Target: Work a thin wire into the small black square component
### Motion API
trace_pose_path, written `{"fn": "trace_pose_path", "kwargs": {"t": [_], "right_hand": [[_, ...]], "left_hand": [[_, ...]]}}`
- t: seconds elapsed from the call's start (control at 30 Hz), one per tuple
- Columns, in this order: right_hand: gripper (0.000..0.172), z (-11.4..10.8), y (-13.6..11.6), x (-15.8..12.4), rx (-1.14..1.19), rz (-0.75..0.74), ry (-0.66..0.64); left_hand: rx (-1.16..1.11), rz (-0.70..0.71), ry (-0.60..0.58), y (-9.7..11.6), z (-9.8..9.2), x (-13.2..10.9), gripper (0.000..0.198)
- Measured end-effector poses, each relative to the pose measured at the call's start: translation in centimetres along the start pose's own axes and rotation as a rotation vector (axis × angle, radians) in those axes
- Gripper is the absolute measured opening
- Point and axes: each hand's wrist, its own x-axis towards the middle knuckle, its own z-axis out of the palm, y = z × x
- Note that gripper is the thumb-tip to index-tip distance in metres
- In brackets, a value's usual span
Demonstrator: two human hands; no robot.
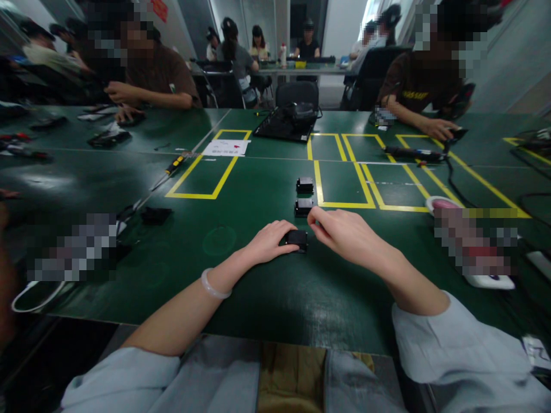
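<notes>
My left hand (272,241) is closed around the left side of a small black rectangular block (297,241), which rests on the green table (258,298). Thumb and fingers grip it from opposite edges. Just to the right, my right hand (344,232) hovers with its fingers curled into a pinch; whatever lies between the fingertips is too small or hidden to make out. Two more black blocks of the same kind stand in a column beyond: the nearer block (303,207) by my right fingertips and the farther block (305,184) behind it.
Yellow tape outlines (344,205) mark the table. A black flat panel (279,126) lies at the far edge. To the left are a yellow-black screwdriver (174,166) and a black piece (156,214). A white-edged device (491,281) lies right. Co-workers sit opposite.
</notes>
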Motion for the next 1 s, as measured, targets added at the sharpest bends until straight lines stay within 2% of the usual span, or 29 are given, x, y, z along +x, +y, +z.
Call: {"fn": "trace_pose_path", "kwargs": {"t": [0.2, 0.37, 0.77, 1.0], "right_hand": [[0.019, -0.06, -0.16, -0.13, 0.019, -0.016, 0.028], [0.031, 0.05, -0.26, 0.03, -0.036, 0.048, 0.020], [0.016, -0.08, -0.04, -0.02, 0.046, 0.000, 0.015], [0.027, 0.28, 0.00, 0.22, -0.030, 0.071, 0.017]], "left_hand": [[0.003, -0.001, -0.005, 0.11, -0.12, 0.09, 0.039], [0.004, -0.003, -0.001, -0.04, 0.01, 0.03, 0.041], [-0.013, 0.001, -0.001, -0.02, -0.18, -0.04, 0.040], [-0.013, -0.006, 0.001, -0.18, 0.03, -0.03, 0.042]]}}
